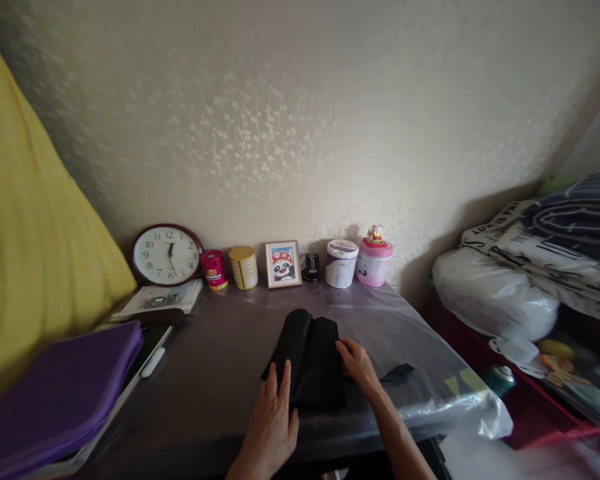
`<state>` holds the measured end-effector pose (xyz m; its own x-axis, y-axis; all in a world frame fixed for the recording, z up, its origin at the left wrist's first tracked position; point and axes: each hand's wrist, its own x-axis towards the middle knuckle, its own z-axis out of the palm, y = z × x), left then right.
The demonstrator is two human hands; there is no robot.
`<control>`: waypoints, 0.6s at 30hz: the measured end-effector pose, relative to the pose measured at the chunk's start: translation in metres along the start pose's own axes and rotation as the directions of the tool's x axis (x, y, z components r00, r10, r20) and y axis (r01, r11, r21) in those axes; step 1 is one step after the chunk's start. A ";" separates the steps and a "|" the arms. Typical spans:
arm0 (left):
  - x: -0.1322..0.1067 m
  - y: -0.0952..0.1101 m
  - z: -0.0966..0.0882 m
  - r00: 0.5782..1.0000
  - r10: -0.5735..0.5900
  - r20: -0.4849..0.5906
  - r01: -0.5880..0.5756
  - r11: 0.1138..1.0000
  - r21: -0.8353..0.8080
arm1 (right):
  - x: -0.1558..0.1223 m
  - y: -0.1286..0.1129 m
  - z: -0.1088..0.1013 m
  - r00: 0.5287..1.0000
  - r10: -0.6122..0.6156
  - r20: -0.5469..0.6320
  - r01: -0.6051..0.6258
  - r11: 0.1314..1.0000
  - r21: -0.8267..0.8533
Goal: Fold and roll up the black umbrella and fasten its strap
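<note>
A folded piece of black cloth (320,360) lies in front of me on the covered table, with a rolled or doubled-over part along its left side. My left hand (275,413) rests at its lower left corner, fingers stretched out and touching the fabric, so it is open. At the right edge, my right hand (359,363) has thumb and fingers closed on the cloth. A dark strip of fabric (399,373) sticks out to the right behind my right wrist; whether it joins the cloth is hidden.
Along the wall stand a round clock (167,255), a pink tin (214,269), a yellow can (243,267), a framed panda picture (283,265), a purple-white tub (341,263) and a pink tub (375,262). Purple folded fabric (65,393) lies left; bagged bedding (500,287) is piled right.
</note>
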<state>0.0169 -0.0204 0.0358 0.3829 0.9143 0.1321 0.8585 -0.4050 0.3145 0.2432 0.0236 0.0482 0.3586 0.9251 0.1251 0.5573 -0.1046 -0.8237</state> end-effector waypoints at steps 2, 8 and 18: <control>-0.001 -0.001 0.000 1.000 0.003 -0.007 -0.003 1.000 -0.029 | -0.007 -0.002 0.004 1.000 0.005 -0.014 -0.005 1.000 -0.010; 0.001 0.000 -0.006 0.997 -0.009 0.073 0.011 1.000 -0.021 | -0.015 -0.007 0.010 0.999 -0.028 -0.021 0.029 0.999 0.017; 0.002 0.004 -0.001 0.998 -0.034 0.051 0.032 0.999 0.034 | -0.001 -0.056 0.027 0.990 -0.030 0.136 -0.053 0.820 0.570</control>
<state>0.0205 -0.0201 0.0381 0.3707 0.9259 0.0729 0.8815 -0.3755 0.2863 0.1916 0.0388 0.0790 0.2370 0.9687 0.0735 0.0105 0.0731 -0.9973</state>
